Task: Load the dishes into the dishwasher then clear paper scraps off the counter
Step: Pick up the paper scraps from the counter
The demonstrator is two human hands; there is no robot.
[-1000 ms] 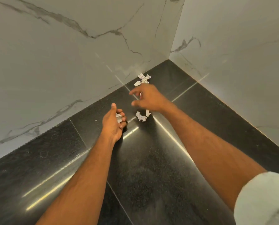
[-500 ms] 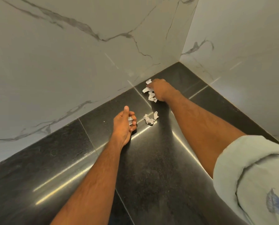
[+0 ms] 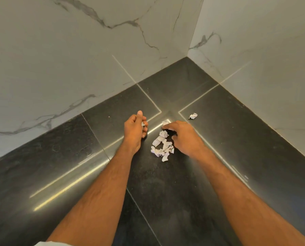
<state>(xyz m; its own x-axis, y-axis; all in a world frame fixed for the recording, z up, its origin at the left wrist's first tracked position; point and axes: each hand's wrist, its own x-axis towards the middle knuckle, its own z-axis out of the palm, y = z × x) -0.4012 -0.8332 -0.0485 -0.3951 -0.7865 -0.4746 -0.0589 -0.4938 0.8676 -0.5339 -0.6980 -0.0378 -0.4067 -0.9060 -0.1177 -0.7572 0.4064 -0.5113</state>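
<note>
With the left hand [image 3: 134, 129] curled around a small scrap and the right hand [image 3: 184, 137], fingers loosely spread, resting beside the paper pile [image 3: 162, 145] on the black desk [image 3: 236, 148], a hasty sweep could scatter pieces or miss the stray scrap [image 3: 193, 116] nearby.

A: Item 1?
B: Marble wall [image 3: 59, 59], pale grey, dark veins, 1 thin seam running diagonally.
A: Item 2?
B: Second marble wall [image 3: 263, 50], same finish, meeting the first at the corner.
A: Marks?
B: 1 dark vein cluster near that corner, upper right.
</note>
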